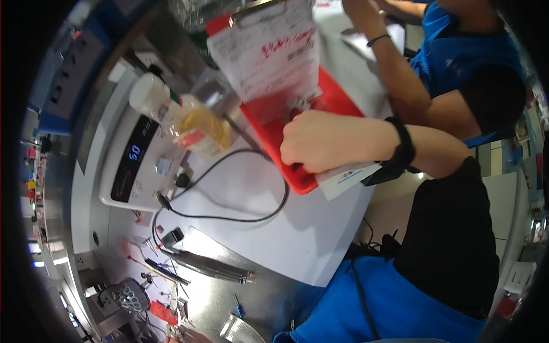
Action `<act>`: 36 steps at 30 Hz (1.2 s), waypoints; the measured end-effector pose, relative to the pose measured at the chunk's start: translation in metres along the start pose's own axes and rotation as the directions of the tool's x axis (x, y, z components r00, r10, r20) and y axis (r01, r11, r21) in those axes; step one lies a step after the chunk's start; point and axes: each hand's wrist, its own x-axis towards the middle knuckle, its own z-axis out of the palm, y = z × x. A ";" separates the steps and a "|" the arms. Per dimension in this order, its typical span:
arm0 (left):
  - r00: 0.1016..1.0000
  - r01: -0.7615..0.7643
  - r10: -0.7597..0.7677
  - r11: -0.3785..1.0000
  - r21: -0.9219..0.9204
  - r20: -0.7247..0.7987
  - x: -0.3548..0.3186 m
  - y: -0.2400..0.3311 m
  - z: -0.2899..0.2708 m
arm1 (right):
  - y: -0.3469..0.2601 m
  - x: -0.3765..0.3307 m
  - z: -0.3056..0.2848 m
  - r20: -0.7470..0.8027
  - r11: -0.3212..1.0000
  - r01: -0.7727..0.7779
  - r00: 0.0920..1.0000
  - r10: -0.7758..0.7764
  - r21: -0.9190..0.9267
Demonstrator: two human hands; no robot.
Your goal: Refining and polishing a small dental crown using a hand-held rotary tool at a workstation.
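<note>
My right hand [313,142], with a black watch on its wrist, reaches over the red plastic bin [260,123]. Its fingers curl down into the bin; whatever they close on is hidden behind the knuckles. Small clear and metallic pieces [300,104] lie in the bin beyond the hand. A clipped sheet of paper [269,54] stands at the bin's far end, and a white card [346,180] pokes out under my wrist. At the bottom edge, fingers that seem to be my left hand [197,336] are cut off by the frame, closed around a small metal part [178,331].
Left stand a white device with a lit display [132,153] and a clear bottle with yellow contents [200,128]. A black cable [246,218] loops over the white tabletop. Slim tools [166,271] lie lower left. A co-worker's arm [394,71] is at upper right.
</note>
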 end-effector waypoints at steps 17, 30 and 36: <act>0.990 -0.085 0.061 0.977 -0.197 -0.124 0.018 0.029 0.016 | 0.045 -0.032 -0.024 -0.140 0.031 0.140 0.895 0.423 0.990; 0.985 -0.046 0.027 0.994 -0.104 -0.173 -0.027 0.037 -0.067 | 0.069 -0.029 -0.022 -0.197 0.927 -0.217 0.967 0.162 -0.304; 0.993 -0.017 0.001 0.991 -0.132 -0.120 -0.029 0.035 -0.069 | 0.063 -0.009 -0.017 -0.139 0.878 -0.239 0.970 0.199 -0.414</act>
